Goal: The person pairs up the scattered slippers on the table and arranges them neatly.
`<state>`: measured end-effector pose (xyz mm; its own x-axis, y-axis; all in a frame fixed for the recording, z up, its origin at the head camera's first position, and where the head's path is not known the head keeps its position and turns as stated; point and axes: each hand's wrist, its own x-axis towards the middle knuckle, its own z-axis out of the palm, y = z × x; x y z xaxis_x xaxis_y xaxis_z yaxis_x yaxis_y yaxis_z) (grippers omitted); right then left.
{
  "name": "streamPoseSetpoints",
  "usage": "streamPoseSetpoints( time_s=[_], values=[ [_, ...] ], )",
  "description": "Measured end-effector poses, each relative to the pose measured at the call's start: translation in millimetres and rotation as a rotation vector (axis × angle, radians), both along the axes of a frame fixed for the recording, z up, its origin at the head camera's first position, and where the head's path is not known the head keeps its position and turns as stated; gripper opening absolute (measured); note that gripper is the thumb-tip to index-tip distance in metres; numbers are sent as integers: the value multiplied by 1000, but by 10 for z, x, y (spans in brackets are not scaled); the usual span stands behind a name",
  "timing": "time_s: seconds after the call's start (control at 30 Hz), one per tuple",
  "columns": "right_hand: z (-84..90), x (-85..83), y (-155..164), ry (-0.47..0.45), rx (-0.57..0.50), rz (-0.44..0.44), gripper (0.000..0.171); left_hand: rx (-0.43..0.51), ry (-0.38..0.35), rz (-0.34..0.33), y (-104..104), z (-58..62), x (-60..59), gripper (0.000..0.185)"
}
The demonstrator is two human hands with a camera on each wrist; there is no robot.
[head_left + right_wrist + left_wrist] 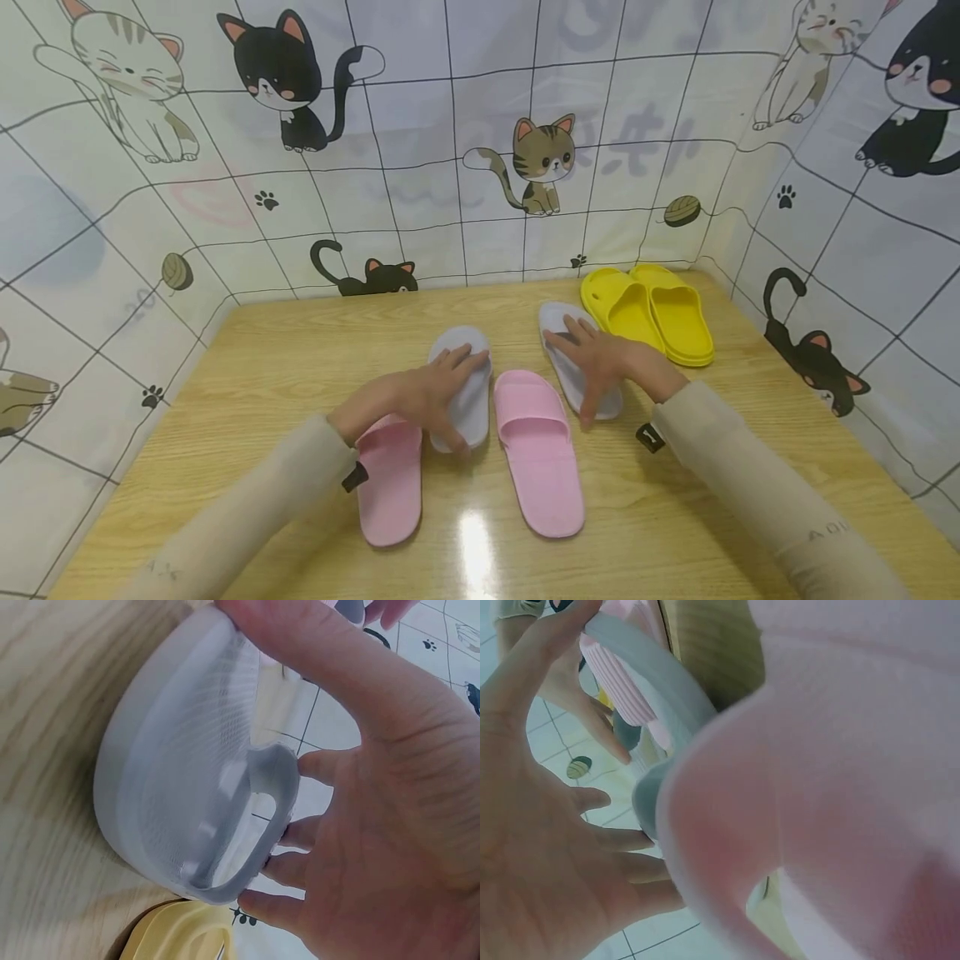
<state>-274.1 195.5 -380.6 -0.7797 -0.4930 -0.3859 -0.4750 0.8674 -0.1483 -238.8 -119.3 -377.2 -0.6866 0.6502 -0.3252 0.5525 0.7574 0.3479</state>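
Observation:
Two pale grey slippers lie on a wooden table (300, 350). My left hand (420, 396) lies over the left grey slipper (472, 400), gripping it between thumb and fingers. In the left wrist view the left hand (540, 825) reaches round that grey slipper (660, 682), with a pink slipper (840, 787) close in front. My right hand (607, 362) grips the right grey slipper (568, 379). In the right wrist view the right hand (390, 787) has its thumb along the sole's edge and its fingers at the strap of the grey slipper (180, 772).
A pink slipper (540, 458) lies between the grey ones, and another pink slipper (390, 483) lies under my left wrist. A pair of yellow slippers (648, 312) sits at the back right, and one of them, a yellow slipper (172, 937), shows by my right hand. Cat-patterned walls enclose three sides.

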Motion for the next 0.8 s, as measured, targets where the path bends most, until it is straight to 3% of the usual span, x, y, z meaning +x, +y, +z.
streamPoseSetpoints(
  time_s=[0.3,0.8],
  values=[
    [-17,-132,-4,6,0,3,150,-16,-17,-33,46,25,-257,135],
    [-43,-370,-54,1,0,-25,150,-2,-37,-12,179,63,-604,136]
  ],
)
